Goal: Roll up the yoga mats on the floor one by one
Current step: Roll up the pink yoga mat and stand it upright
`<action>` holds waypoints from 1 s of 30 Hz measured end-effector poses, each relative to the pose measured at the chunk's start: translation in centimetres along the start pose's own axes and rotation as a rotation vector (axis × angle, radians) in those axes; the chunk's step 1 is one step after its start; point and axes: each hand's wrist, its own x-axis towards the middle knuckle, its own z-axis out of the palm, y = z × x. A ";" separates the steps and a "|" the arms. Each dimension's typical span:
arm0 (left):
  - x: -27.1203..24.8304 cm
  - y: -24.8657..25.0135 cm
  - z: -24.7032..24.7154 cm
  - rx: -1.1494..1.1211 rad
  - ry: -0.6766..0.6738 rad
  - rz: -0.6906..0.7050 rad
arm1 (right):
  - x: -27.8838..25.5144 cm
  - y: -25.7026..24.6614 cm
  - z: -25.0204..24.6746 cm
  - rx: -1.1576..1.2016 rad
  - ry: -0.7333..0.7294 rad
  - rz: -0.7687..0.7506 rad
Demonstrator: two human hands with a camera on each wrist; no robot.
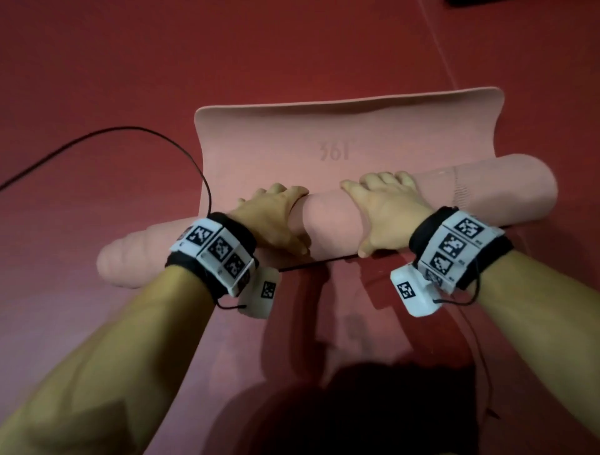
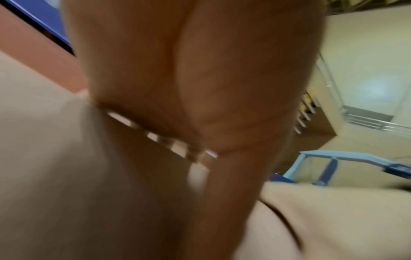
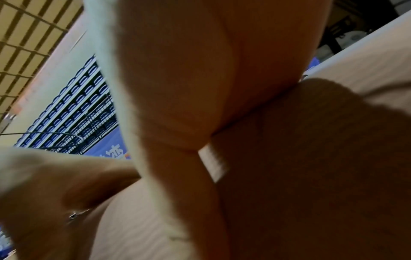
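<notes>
A pink yoga mat lies on the red floor, most of it wound into a thick roll (image 1: 328,211) running left to right. A short flat stretch (image 1: 292,136) with a "361" mark is still spread out beyond the roll, its far edge curling up. My left hand (image 1: 272,211) and right hand (image 1: 386,201) sit side by side on the roll's middle, fingers curved over the far side and thumbs on the near side. In the wrist views, the left palm (image 2: 177,88) and right palm (image 3: 189,88) lie against the mat (image 2: 55,158) (image 3: 311,158).
A black cable (image 1: 130,131) loops over the red floor (image 1: 97,65) on the left and runs under the left wrist. A dark object (image 1: 519,2) sits at the far right edge. My shadow covers the near floor.
</notes>
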 end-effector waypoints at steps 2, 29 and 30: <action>-0.7 0.7 1.1 0.108 0.061 -0.004 | 0.7 0.2 -0.7 0.022 -0.036 -0.002; 3.1 -0.1 -1.9 0.079 0.161 -0.067 | 3.7 0.6 -2.4 -0.014 -0.011 0.048; 3.2 -0.2 -2.4 0.057 0.143 -0.061 | 3.5 0.1 -1.8 -0.046 0.026 0.058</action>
